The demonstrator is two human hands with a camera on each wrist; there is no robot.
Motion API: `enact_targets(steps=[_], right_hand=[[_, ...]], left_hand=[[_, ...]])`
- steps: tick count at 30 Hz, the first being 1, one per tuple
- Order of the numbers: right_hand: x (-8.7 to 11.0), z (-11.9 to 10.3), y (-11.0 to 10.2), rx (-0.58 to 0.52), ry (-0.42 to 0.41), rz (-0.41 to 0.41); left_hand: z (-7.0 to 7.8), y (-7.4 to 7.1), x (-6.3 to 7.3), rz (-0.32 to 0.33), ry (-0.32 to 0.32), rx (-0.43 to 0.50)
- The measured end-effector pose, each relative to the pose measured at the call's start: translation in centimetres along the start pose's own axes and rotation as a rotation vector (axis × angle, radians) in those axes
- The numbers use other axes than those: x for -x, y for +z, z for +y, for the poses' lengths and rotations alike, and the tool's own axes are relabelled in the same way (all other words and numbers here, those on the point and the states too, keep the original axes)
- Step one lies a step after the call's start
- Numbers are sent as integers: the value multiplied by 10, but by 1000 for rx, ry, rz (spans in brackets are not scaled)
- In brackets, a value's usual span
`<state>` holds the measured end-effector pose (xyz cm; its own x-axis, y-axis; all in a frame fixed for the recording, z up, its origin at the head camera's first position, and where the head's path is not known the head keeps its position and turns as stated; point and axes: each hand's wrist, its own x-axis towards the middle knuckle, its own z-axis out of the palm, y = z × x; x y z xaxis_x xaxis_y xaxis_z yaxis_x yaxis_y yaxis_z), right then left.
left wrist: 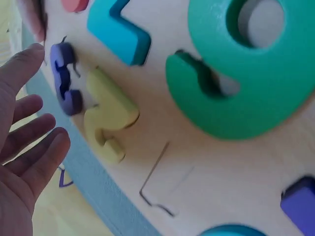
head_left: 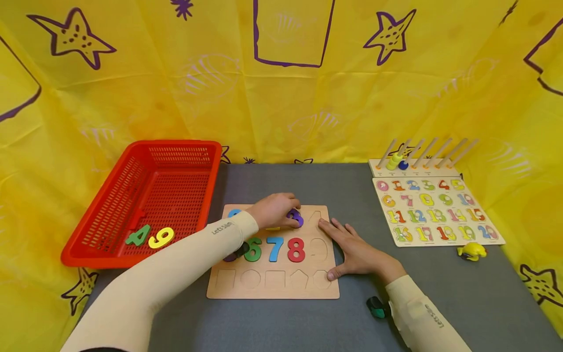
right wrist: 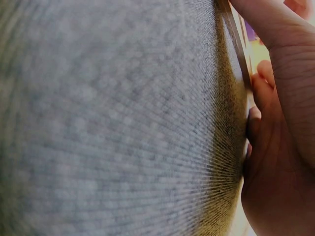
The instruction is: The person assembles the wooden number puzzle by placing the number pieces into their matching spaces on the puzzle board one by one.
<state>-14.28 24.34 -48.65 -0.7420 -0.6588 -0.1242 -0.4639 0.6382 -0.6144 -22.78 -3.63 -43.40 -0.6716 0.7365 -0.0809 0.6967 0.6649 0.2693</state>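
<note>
In the head view my left hand (head_left: 274,211) reaches over the top row of a wooden number board (head_left: 272,292), beside a purple 3 (head_left: 295,218). The left wrist view shows the purple 3 (left wrist: 66,78) against its groove, with loosely extended fingers (left wrist: 37,135) next to it, not wrapped round it. A yellow 2 (left wrist: 110,110) lies alongside. Green 6 (head_left: 252,250), blue 7 (head_left: 274,249) and red 8 (head_left: 296,250) form the row below. My right hand (head_left: 358,252) rests spread at the board's right edge, thumb and fingertips touching it.
A red basket (head_left: 214,171) at left holds a green 4 (head_left: 138,235) and yellow 9 (head_left: 161,237). At right lie a number puzzle (head_left: 433,208), a peg stand (head_left: 415,171) and a yellow toy animal (head_left: 472,251). Outlined recesses line the board's front.
</note>
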Motion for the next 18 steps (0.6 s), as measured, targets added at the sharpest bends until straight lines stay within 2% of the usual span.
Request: enact_targets(steps=[5, 9, 13, 18], right_hand=[[0, -2, -2, -10, -2, 7], [1, 0, -2, -6, -2, 9], [0, 2, -1, 2, -15, 10], [-1, 2, 0, 6, -18, 5]], left_hand=[[1, -3, 5, 10, 14, 19], [8, 4, 2, -7, 18, -11], [15, 10, -1, -13, -12, -49], [16, 10, -3, -9, -26, 0]])
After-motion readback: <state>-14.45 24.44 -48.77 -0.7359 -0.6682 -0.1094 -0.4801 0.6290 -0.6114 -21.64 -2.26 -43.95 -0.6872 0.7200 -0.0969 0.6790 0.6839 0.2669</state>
